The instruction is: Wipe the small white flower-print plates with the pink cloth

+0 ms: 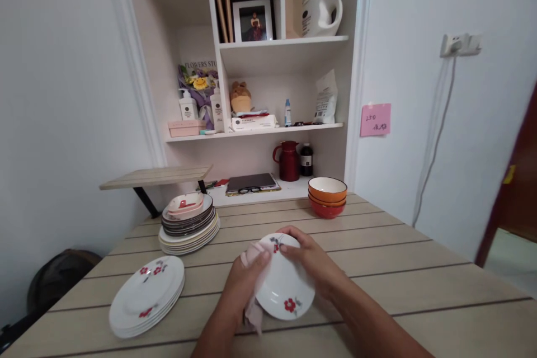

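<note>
A white plate with red flowers (282,285) is tilted up above the wooden table (394,291). My right hand (312,260) grips its right edge, thumb on the face and fingers behind. At the plate's left edge, my left hand (247,279) is closed on a pale pink cloth (254,313), which is pressed against the rim and hangs down below the hand. To the left lies a stack of matching flowered plates (146,296). The left fingers behind the cloth and plate are hidden.
Behind that stack stands a taller pile of plates (189,238), topped by small pink dishes (185,205). Orange and red bowls (328,198) are nested at the table's back right. A small raised shelf (155,176) overhangs the back left. Beyond, a red jug (289,161) stands in the shelving.
</note>
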The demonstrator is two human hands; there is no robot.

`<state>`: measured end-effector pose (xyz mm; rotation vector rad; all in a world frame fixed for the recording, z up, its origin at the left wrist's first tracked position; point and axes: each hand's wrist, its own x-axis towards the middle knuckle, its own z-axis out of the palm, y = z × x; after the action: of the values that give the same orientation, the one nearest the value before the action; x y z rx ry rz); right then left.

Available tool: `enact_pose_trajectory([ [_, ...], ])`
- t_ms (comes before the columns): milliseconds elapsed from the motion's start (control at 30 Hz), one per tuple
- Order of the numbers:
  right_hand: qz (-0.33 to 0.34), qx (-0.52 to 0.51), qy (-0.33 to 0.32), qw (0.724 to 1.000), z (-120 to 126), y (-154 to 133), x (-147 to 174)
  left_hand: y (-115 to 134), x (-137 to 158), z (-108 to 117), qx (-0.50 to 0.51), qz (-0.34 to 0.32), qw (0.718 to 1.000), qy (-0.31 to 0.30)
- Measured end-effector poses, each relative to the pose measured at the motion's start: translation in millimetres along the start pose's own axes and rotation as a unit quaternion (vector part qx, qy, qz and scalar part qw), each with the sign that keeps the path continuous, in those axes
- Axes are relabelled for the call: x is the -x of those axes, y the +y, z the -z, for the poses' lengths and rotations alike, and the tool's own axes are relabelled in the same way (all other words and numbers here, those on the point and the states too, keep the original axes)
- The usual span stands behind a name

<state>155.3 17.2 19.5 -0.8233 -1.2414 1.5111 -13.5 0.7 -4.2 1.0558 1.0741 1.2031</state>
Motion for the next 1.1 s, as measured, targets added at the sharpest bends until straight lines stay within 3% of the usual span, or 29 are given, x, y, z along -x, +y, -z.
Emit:
enact_pose_trajectory([
  [100,0.025,-0.061,0.058,0.996,-6.3,9.7,-4.7,-0.2,-1.2,-2.1,0.025,0.005,0.999,0.042],
  [333,0.073,-0.138,0.124,0.980,-12.5,19.1,-10.0,-2.5,0.9,-11.0,0.025,-0.031,0.999,0.034],
  [433,0.062,-0.136,0.115,0.982,-11.8,15.7,-9.1,-2.2,0.7,-11.3,0.034,-0.037,0.998,0.034],
  [567,-0.005,-0.069,0.058,0.996,-2.1,2.2,-4.5,-2.5,-0.4,-4.9,0.014,-0.022,1.000,0.013],
  [700,0.003,0.033,-0.001,0.999,8.9,-12.8,3.1,-3.5,1.2,0.2,-0.057,-0.031,0.997,-0.049],
  [800,-0.011,0.064,-0.028,0.997,11.1,-15.2,4.7,-2.8,3.1,0.9,-0.100,-0.042,0.993,-0.044],
  [933,0.002,0.033,-0.003,0.999,6.6,-6.6,0.2,-1.1,0.7,1.1,-0.098,-0.030,0.994,-0.034],
  [1100,0.051,-0.054,0.071,0.995,-3.6,11.1,-7.1,-3.8,-7.5,-0.5,-0.028,-0.013,0.999,0.027],
])
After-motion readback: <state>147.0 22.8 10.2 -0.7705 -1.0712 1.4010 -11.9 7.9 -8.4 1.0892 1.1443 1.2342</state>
